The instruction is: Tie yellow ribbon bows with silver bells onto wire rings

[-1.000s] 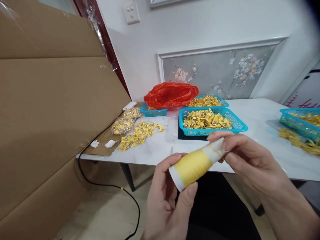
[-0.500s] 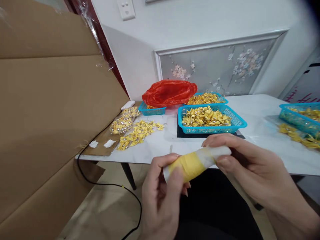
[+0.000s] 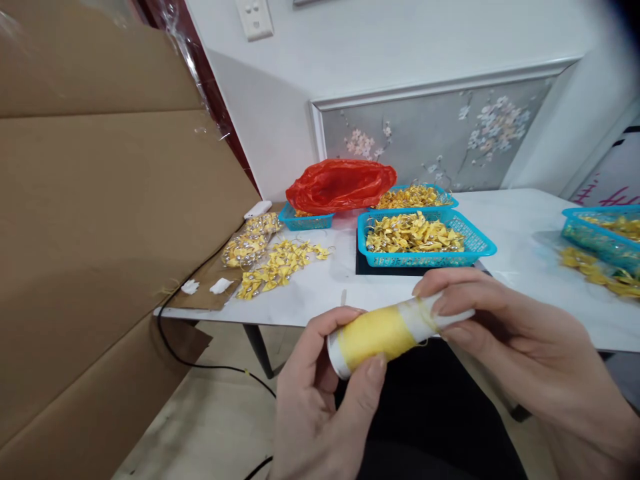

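While your left hand [image 3: 320, 407] pinches the wide end of the yellow thread spool [image 3: 385, 330] and your right hand [image 3: 500, 333] closes its fingertips on the white tip, the spool hangs off the table's [image 3: 320, 293] near edge. Behind it, a blue basket [image 3: 475, 243] holds yellow bows [image 3: 413, 233]; another at the right edge [image 3: 600, 237] holds more.

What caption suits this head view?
Both hands, left hand and right hand, hold a yellow thread spool before blue baskets.
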Demonstrator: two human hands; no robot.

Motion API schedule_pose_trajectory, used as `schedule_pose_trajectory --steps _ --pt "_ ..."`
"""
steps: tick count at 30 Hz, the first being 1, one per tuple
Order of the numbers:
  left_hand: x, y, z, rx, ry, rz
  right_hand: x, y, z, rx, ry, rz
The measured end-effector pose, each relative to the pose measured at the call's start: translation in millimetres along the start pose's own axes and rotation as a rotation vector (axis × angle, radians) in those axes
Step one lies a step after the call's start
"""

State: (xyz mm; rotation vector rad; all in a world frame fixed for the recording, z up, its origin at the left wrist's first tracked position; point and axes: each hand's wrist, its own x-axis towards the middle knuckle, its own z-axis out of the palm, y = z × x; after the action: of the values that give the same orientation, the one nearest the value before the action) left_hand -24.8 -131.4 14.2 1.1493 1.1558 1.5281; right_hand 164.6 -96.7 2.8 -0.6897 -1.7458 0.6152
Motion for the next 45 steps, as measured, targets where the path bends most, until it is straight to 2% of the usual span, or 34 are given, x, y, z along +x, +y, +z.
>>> schedule_pose_trajectory --steps 3,10,15,18,26,34,42,45 --pt "-1 1 -2.3 0.011 -0.026 0.014 -1 1 -4 -0.002 -0.023 -0.005" --pt "2 -6 -14.3 -0.104 -0.19 0.035 0 5 -17 -0.08 -0.074 -0.083" --pt "0 -1 -8.0 -0.143 -0.126 -0.045 0 5 -23 -0.205 -0.141 -0.192" --pt "-2 3 -4.6 -0.123 -0.099 -0.042 0 5 -24 -0.194 -0.134 -0.197" --pt "-2 -1 -5.9 -0.058 -0.061 0.077 1 6 -13 -0.072 -0.028 -0.097" --pt "-1 -4 -2.4 -0.013 -0.034 0.168 0 6 -10 -0.011 0.001 -0.061" --pt "2 -4 -0.3 0.068 -0.028 0.063 4 0 -8 -0.141 -0.039 -0.177" --pt "5 -5 -0.5 0.077 -0.03 0.075 4 3 -6 -0.163 -0.065 -0.199"
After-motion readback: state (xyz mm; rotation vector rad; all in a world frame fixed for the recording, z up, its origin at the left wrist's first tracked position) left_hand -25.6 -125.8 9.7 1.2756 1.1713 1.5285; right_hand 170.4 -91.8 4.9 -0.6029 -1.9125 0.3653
